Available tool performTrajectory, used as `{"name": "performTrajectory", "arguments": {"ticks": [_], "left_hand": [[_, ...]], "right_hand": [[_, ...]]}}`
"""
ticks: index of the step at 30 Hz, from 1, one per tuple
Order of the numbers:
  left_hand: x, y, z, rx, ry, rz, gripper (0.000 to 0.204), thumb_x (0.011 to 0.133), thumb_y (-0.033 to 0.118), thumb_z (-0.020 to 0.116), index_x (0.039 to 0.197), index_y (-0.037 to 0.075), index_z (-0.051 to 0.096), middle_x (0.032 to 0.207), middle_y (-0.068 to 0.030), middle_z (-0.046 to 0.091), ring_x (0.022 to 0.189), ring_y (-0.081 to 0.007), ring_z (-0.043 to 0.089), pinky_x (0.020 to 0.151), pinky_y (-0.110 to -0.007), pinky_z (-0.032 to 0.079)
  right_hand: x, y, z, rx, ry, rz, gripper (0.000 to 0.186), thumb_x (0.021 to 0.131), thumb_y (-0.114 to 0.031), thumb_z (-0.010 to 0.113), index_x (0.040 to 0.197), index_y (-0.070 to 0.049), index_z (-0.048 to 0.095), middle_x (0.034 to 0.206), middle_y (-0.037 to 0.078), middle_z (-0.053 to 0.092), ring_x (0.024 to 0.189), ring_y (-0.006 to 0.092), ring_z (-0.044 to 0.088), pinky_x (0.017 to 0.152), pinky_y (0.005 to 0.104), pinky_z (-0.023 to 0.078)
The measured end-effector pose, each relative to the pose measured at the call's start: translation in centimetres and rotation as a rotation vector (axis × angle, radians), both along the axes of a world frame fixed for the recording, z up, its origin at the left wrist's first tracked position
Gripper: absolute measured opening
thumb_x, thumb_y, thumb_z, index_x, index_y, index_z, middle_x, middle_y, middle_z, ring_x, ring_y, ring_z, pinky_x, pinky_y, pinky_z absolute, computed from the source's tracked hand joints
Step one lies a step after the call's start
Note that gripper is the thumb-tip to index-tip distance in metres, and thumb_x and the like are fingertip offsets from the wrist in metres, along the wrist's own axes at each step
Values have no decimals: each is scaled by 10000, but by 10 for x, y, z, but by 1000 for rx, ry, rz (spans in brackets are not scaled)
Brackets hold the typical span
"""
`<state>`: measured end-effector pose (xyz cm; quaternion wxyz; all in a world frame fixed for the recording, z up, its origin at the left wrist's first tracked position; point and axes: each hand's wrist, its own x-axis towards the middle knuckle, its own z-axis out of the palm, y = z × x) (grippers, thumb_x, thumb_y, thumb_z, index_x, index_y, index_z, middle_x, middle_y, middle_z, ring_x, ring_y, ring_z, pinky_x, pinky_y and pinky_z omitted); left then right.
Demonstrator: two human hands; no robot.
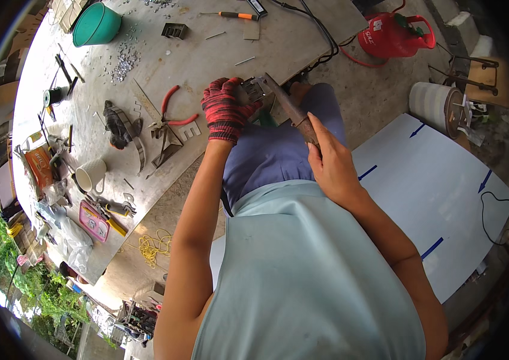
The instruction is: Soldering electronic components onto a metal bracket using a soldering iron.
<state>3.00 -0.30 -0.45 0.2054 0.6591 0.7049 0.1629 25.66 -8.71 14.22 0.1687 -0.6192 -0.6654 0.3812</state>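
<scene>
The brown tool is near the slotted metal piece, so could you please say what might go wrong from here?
The brown tool might slip and strike the gloved left grip, which sits right beside the slotted metal piece. The right grip is bare, so a slip could scrape it.

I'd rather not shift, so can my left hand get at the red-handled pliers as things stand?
Likely yes: the red-handled pliers lie on the table beside your gloved left hand, nothing visibly between. The hand seems to hold a metal piece, though, so it may need freeing first.
</scene>
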Motion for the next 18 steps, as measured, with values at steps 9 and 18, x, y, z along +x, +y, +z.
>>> {"name": "performTrajectory", "arguments": {"ticks": [9,18], "left_hand": [[8,-15,-22,113,-80,72,752,523,441,949,1168,147,695,1210,-141,647,1134,-367,579,991,-494,454],[8,-12,-26,123,-64,91,734,513,460,947,1136,147,718,1161,-115,671,1106,-356,594,969,-489,466]], "right_hand": [[-8,8,-7,20,-100,103,608,958,-12,605,1525,-6,387,1030,233,636,874,428,674,764,490,571],[-16,10,-18,53,-178,112,584,960,-14,609,1508,5,409,992,215,629,868,406,680,761,471,579]]}}
